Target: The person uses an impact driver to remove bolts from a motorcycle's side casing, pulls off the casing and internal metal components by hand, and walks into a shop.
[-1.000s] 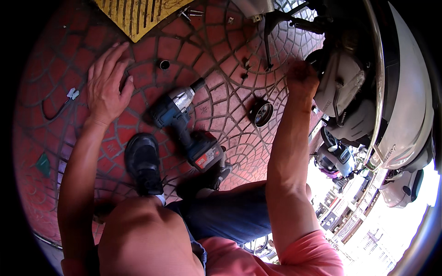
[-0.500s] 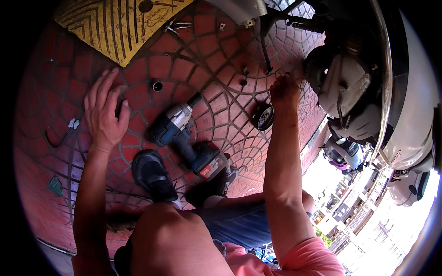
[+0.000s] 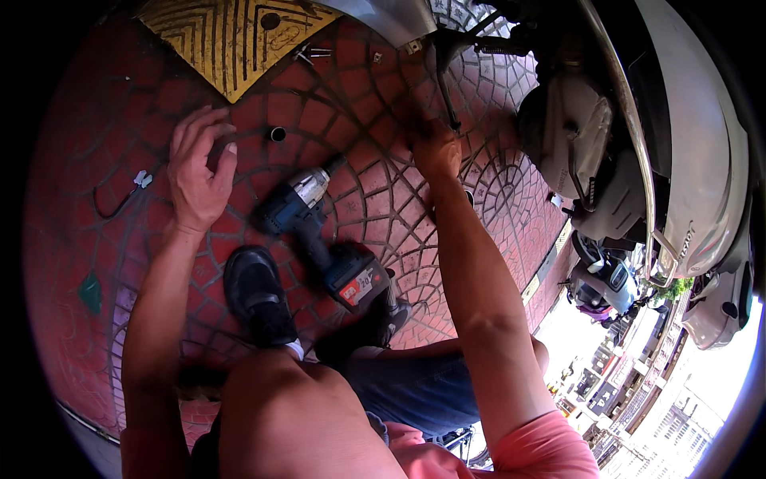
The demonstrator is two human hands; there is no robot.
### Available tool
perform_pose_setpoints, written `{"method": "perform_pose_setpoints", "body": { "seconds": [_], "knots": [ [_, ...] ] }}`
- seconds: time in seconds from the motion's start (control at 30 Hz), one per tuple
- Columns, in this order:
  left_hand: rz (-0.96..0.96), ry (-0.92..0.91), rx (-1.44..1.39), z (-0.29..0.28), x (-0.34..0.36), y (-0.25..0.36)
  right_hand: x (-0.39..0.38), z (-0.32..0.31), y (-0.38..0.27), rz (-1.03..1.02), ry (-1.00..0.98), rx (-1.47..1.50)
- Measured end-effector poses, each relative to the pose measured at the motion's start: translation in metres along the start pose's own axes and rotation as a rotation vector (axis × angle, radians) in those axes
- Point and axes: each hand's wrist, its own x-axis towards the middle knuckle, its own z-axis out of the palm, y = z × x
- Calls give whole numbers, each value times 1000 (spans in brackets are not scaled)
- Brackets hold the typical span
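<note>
While the right hand [image 3: 437, 153] hangs low over the paving [image 3: 391, 211]: its fingertips are lost in shadow and blur — I cannot tell whether they are closed on something or bare.
Right-hand reach: judging by the dim spot, it would go best slowly, with the fingertips coming straight down so that nothing small gets knocked into the grooves.
Stand leg [image 3: 444, 84]: it comes down just beyond the right hand, its foot near the knuckles; keeping the wrist low and to the near side should spare them a scrape.
Round part: only a sliver of its rim [image 3: 470, 196] shows past the right forearm; lifting the elbow a little would probably free the view of it.
Left hand [image 3: 201, 164]: fingers loosely spread, nothing in the grasp, palm turned toward the paving.
Short metal tube [image 3: 277, 134]: to the right of the left hand and a little farther forward, apart from it.
Impact wrench [image 3: 299, 215]: on its side between the two forearms, nose toward the right hand — touched by neither hand, and best left clear of the sweep.
Engine cover [image 3: 574, 136]: right of the right hand, well apart.
</note>
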Motion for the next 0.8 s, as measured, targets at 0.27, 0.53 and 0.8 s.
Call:
{"method": "perform_pose_setpoints", "body": {
  "seconds": [0.27,0.53,0.8],
  "knots": [
    [-695,-387,-1303,111,57,152,-48,-103,-44,-212,-89,453],
    [-1077,-767,-1595,142,90,190,-56,-134,-19,-287,71,444],
    [-779,-724,-1447,170,85,191,-43,-129,-1,-542,94,52]
  ]
}}
